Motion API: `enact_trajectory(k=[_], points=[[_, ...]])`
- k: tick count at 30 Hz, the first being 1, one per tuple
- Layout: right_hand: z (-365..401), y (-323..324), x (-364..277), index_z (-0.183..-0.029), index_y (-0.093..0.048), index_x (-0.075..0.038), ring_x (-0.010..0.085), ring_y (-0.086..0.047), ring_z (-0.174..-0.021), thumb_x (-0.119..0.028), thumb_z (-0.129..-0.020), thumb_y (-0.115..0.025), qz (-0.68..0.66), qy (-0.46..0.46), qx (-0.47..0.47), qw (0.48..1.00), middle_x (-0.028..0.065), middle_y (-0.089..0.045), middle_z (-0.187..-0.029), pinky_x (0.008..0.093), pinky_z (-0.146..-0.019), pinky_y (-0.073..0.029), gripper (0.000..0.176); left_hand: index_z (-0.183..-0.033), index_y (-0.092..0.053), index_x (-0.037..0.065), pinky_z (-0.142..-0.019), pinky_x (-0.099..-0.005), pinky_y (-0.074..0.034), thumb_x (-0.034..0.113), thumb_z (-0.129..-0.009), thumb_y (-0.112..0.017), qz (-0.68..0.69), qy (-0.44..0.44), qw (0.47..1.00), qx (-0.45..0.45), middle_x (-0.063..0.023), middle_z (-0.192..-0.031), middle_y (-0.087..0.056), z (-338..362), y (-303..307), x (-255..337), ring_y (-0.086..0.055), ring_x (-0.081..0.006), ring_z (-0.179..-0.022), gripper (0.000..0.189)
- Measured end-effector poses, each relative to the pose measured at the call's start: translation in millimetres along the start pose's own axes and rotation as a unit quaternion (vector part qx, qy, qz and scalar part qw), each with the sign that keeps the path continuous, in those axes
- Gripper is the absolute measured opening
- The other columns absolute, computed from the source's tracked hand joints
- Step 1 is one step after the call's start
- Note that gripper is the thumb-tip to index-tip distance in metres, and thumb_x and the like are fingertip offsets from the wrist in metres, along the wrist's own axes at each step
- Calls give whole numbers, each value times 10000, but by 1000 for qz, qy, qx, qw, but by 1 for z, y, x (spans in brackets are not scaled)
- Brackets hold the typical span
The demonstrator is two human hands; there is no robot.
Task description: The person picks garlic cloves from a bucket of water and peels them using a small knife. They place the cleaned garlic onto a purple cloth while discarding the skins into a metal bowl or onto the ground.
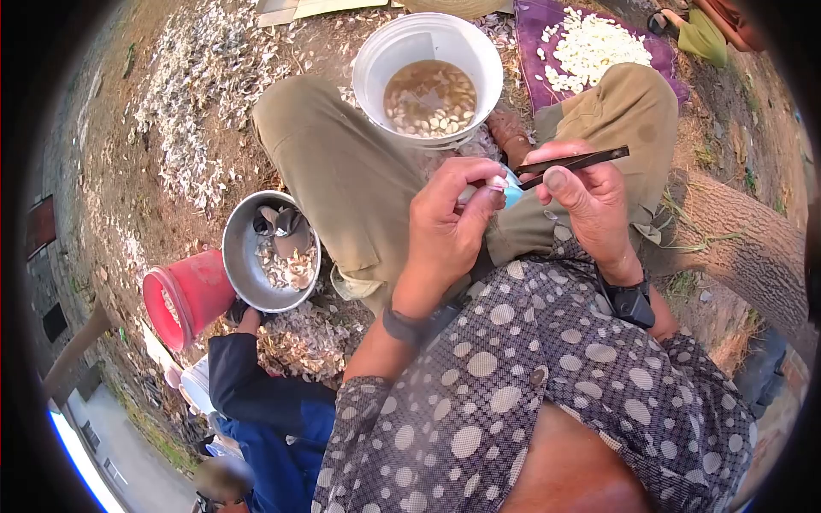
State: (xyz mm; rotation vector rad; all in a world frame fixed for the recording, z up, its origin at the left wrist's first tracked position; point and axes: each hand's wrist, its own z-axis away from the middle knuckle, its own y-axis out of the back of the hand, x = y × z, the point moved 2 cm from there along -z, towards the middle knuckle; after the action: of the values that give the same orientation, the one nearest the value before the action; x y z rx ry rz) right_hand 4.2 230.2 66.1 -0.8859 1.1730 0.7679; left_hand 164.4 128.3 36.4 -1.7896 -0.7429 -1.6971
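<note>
Littered dirt (120,197); left hand (445,229) tight on clove (498,183), right hand (592,203) on knife (590,159).

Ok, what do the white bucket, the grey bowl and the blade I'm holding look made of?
White bucket: probably plastic, smooth, matte, with a thick rim.
Grey bowl: metal, perhaps steel or aluminium; dull sheen on its inner wall.
Blade in the right hand: thin, flat, dark strip, likely metal, though unclear.
</note>
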Motion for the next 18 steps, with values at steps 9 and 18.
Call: enact_trajectory(k=[9, 18], points=[[6, -1, -6, -1099, -692, -19, 13, -523, -797, -119, -957, -724, 23, -74, 1, 997, -35, -622, -911, 174, -697, -424, 176, -1121, -669, -39, -775, -284, -617, -101, -906, -640, -19, -25, 999, -4, -150, -1130, -665, 2, -1, -2, -707, -182, -932, 225], [5, 2, -2, -1052, -695, -9, 13, -500, -611, -121, -968, -708, 19, -57, 2, 998, -33, -623, -828, 181, -509, -368, 140, -1112, -681, -21, -792, -297, -580, -106, -860, -669, -118, -142, 981, -65, -160, -1127, -668, -4, 5, 7, -707, -207, -959, 266]])
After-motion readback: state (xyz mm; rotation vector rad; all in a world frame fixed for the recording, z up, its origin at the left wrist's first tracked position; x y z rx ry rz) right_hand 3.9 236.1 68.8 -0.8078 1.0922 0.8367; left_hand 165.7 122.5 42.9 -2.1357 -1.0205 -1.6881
